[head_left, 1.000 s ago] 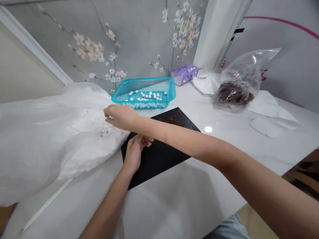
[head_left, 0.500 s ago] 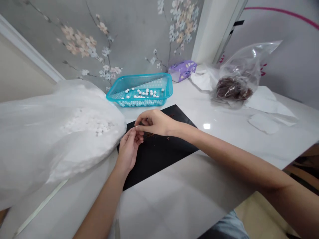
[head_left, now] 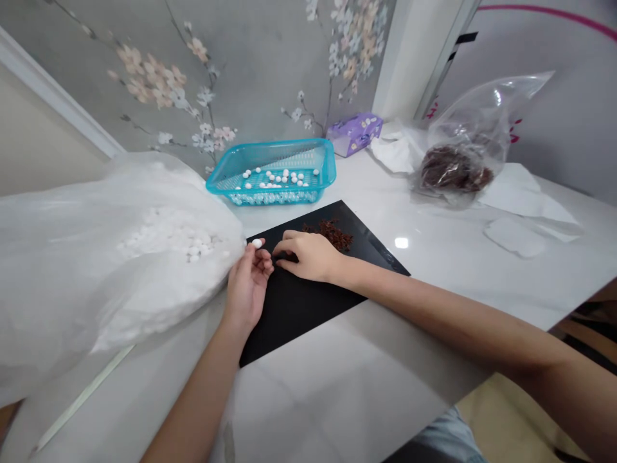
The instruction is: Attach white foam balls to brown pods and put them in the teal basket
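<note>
A small white ball (head_left: 257,244) is pinched between the thumb and forefinger of my left hand (head_left: 248,283), beside the left edge of a black mat (head_left: 299,308). The other fingers of that hand are loosely curled. My right hand (head_left: 311,256) hovers just to the right, over the mat, palm down. Its fingers are bent, with a gap between thumb and forefinger, and I see nothing between them. Behind this hand lies a loose heap of reddish-brown bits (head_left: 335,235), partly covered by the hand.
A blue plastic basket (head_left: 270,194) holding several white balls stands behind the mat. On the left bulges a big translucent bag (head_left: 159,283) of white balls. At the back right are a purple tissue pack (head_left: 355,134), white paper and a clear bag (head_left: 456,170) of brown material.
My right hand has drawn away from my left fingertips, to the right and down. The white ball now shows in my left fingers, and more of the brown heap is visible.
</note>
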Tool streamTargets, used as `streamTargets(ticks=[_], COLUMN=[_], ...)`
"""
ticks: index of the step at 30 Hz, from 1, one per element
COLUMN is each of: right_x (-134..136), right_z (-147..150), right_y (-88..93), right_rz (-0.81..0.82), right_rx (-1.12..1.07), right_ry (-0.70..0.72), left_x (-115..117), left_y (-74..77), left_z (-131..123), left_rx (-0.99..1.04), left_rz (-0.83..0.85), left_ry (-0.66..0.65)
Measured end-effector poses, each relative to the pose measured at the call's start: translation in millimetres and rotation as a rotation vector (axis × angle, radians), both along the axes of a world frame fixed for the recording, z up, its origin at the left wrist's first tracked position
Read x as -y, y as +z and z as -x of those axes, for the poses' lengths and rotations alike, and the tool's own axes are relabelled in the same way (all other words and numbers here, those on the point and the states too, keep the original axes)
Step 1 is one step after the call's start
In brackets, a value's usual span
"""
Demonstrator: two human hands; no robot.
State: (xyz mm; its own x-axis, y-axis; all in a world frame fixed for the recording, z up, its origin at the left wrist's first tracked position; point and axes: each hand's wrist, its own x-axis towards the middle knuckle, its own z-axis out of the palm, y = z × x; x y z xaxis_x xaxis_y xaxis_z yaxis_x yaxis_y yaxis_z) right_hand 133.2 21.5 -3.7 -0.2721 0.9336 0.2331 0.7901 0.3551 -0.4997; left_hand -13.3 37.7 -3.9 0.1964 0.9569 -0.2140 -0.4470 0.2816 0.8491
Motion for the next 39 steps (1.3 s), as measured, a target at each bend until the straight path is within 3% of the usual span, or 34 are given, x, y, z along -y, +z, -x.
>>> streamTargets(ticks=[5,8,11,14,26,39], right_x=[3.0,10.0,15.5,16.7,13.9,13.7], right_z=[-0.1,-3.1,-7.8,-12.3,-15.1,-16.0], right_y=[-4.1,-7.5,-8.4,-6.4,-2.6,-4.2], right_rz=[-0.031,0.006,0.186,0.315,0.445,0.456], right_rx=[-0.154,-0.533,-0.969,-1.213,-1.275,-1.237], right_ry=[-0.017,-0.063,-0.053,-0.057,-0.045,-0.025], left_x=[2.0,4.2,6.0,6.9,7.7,8.8], left_y=[-1.3,-2.0,-2.6,-3.4,-1.5,-2.2], left_z=[-0.2,-1.2,-2.4,-3.3,-4.3,-4.5], left_rx=[-0.052,-0.107,-0.186,-0.250,-0.359,-0.371], left_rz=[-0.045,-0.093,-0.117,-0.137,-0.150,-0.181], left_ry=[-0.023,-0.053,-0.075,-0.083,-0.130,-0.142])
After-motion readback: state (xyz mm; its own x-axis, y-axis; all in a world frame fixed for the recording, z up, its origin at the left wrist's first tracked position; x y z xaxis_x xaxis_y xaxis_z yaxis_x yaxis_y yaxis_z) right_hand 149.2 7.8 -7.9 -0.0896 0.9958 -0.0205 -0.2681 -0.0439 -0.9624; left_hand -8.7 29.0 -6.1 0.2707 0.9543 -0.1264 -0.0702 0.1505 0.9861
